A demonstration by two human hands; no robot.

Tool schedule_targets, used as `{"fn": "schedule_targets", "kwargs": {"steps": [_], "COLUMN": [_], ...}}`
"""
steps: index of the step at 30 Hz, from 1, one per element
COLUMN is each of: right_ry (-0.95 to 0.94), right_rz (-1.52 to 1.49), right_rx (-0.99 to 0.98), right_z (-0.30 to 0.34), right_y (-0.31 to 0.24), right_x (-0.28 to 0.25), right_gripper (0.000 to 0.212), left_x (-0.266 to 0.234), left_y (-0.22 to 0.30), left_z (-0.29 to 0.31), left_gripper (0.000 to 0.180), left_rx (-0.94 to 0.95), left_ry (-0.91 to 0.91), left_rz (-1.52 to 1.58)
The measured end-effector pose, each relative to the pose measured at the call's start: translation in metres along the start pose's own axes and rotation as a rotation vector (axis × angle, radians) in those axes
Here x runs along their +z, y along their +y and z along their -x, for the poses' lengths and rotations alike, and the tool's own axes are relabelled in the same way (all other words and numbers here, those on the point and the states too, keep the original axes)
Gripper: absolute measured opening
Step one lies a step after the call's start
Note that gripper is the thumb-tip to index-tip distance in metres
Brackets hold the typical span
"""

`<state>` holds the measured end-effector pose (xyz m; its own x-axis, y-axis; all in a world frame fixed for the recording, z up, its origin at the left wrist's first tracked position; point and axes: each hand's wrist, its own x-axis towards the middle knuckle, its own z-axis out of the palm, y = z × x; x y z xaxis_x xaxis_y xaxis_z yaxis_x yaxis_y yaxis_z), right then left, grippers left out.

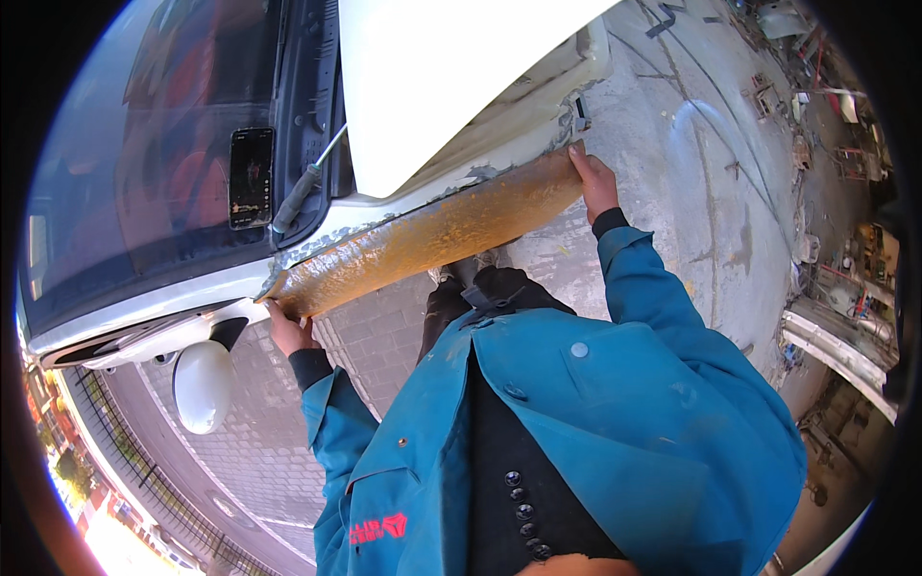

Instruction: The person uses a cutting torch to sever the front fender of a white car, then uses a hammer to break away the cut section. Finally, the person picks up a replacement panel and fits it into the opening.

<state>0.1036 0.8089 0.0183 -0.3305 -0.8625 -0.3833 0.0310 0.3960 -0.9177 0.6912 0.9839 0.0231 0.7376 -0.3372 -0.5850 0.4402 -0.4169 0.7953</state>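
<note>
A long, curved, brownish-yellow strip of panel (432, 228), glossy and mottled, lies along the side of a white car (226, 281). My left hand (291, 328) grips its near left end, with the thumb at the corner and the fingers curled under the edge. At the far right end my right hand (595, 182) holds the other corner, thumb on top and fingers partly hidden behind it. The strip's upper edge runs against the car's rough, chipped body edge (331, 236); whether it is fastened there I cannot tell.
The white hood (451, 77) stands raised over the strip. A screwdriver (296, 200) rests at the windshield's base beside a phone (252, 179). A white side mirror (203, 386) juts out at left. Cables (715, 120) cross the concrete floor; cluttered parts (845, 278) lie at right.
</note>
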Motion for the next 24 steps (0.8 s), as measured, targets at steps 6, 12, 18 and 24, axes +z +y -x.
{"fn": "schedule_targets", "kwargs": {"steps": [6, 12, 18, 24], "right_ry": [0.002, -0.015, -0.033, 0.0], "right_rz": [0.005, -0.015, -0.047, -0.001], "right_rx": [-0.003, 0.024, 0.053, 0.039], "right_z": [-0.001, 0.0, -0.002, 0.001], "right_y": [0.001, 0.002, 0.001, 0.01], "right_x": [-0.002, -0.003, -0.002, -0.003], "right_gripper": [0.049, 0.048, 0.047, 0.047], "left_x": [-0.001, 0.002, 0.003, 0.002], "left_y": [0.001, 0.004, 0.006, 0.005], "left_z": [-0.002, 0.003, 0.006, 0.004], "left_gripper": [0.078, 0.076, 0.076, 0.079], "left_rx": [-0.018, -0.009, -0.009, -0.003], "left_ry": [0.018, 0.036, 0.035, 0.03], "left_rz": [-0.002, -0.042, -0.037, -0.027]}}
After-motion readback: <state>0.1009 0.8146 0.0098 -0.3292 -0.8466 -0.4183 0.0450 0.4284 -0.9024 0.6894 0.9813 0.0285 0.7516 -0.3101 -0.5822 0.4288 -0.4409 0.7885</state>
